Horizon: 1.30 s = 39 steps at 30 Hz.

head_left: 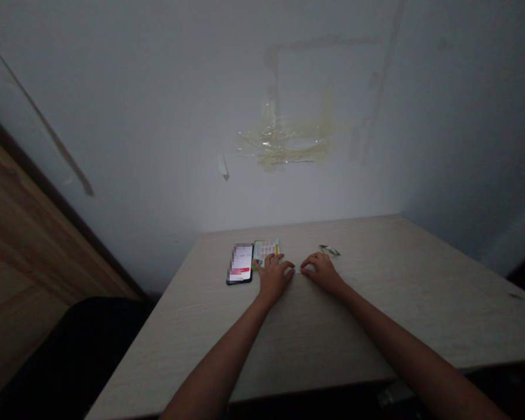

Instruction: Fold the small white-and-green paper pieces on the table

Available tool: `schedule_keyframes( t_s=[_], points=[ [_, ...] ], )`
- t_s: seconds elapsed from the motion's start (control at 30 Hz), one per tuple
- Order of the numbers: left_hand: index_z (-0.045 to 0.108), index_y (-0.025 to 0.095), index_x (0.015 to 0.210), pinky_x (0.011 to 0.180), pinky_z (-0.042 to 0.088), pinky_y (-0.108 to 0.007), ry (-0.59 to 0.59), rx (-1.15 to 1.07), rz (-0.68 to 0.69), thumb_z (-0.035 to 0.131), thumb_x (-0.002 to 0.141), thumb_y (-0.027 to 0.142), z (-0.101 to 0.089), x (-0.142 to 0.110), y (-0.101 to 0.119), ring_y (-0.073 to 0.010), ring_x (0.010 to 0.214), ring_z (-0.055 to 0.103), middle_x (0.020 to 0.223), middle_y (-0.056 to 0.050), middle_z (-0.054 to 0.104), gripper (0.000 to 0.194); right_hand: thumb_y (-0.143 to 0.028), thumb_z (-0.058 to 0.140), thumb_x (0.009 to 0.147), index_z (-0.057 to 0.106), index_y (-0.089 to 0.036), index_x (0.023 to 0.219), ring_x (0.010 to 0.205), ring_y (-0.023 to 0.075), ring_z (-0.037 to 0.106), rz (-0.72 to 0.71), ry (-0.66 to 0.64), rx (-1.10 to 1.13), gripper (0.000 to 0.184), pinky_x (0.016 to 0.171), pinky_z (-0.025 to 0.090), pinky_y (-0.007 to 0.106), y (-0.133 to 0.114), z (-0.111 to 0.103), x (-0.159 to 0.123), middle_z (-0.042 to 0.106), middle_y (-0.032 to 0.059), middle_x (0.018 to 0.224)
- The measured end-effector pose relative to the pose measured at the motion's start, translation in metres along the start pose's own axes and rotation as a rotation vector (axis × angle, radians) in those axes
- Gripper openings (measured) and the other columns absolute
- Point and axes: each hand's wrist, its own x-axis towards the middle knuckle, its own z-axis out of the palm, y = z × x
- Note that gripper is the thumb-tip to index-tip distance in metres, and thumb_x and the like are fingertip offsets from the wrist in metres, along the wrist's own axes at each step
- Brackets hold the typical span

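Note:
My left hand rests on the table with its fingers spread, some of them over a small printed leaflet. Its thumb side reaches toward a tiny pale thing lying between my two hands, too small to name. On the other side of it, my right hand has curled fingers with the tips pressed together at the table surface. Whatever those fingertips hold, if anything, is hidden. A phone with a lit screen lies just left of the leaflet. Beyond my right hand is a small green and white packet-like piece.
The pale wooden table meets a wall carrying a patch of clear tape. To the left stand a dark object and a wooden panel. The table's front edge runs beneath my forearms.

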Motion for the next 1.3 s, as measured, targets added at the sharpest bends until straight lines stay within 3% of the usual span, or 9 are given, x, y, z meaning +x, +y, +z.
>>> schedule_keyframes(
  t_s=[0.37,0.57,0.83,1.07,1.3],
  points=[
    [0.073,0.037,0.097,0.108,0.003,-0.074,0.007,-0.008,0.016,0.062,0.086,0.045,0.001,0.001,-0.003,-0.031,0.135,0.034,0.137,-0.001,0.056,0.017,-0.035,0.066,0.082,0.075,-0.023,0.093,0.105,0.0239,0.054,0.003,-0.001,-0.038,0.018,0.098,0.038,0.039,-0.009,-0.004,-0.002,0.063,0.0086,0.103],
    [0.072,0.039,0.101,0.108,0.004,-0.073,0.018,0.002,-0.003,0.061,0.087,0.044,-0.004,0.0,-0.001,-0.0317,0.134,0.035,0.138,-0.001,0.054,0.019,-0.03,0.06,0.087,0.071,-0.026,0.107,0.109,0.0221,0.056,-0.138,-0.01,-0.008,0.023,0.1,0.039,0.04,-0.009,-0.005,-0.002,0.067,0.0061,0.113],
    [0.071,0.034,0.1,0.108,0.007,-0.073,0.076,-0.001,-0.022,0.061,0.087,0.04,-0.002,0.0,-0.002,-0.0302,0.13,0.04,0.132,-0.003,0.058,0.017,-0.019,0.059,0.085,0.074,-0.022,0.089,0.112,0.0207,0.059,-0.259,-0.049,0.127,0.015,0.101,0.044,0.039,-0.007,-0.005,-0.001,0.07,0.0072,0.114],
    [0.07,0.033,0.1,0.11,0.007,-0.071,0.102,-0.009,0.026,0.062,0.087,0.034,-0.006,-0.001,-0.001,-0.028,0.124,0.046,0.124,-0.002,0.063,0.016,-0.025,0.06,0.087,0.073,-0.02,0.099,0.104,0.0218,0.063,-0.281,-0.064,0.087,0.018,0.097,0.045,0.038,-0.017,-0.01,-0.003,0.073,0.0081,0.104],
    [0.071,0.033,0.097,0.111,0.004,-0.07,0.089,-0.074,0.069,0.062,0.088,0.031,-0.008,-0.004,-0.004,-0.0266,0.122,0.049,0.116,-0.001,0.068,0.014,-0.031,0.061,0.089,0.074,-0.021,0.096,0.1,0.0213,0.062,-0.315,-0.042,-0.024,0.018,0.093,0.045,0.034,-0.018,-0.01,-0.003,0.072,0.0077,0.099]
  ],
)
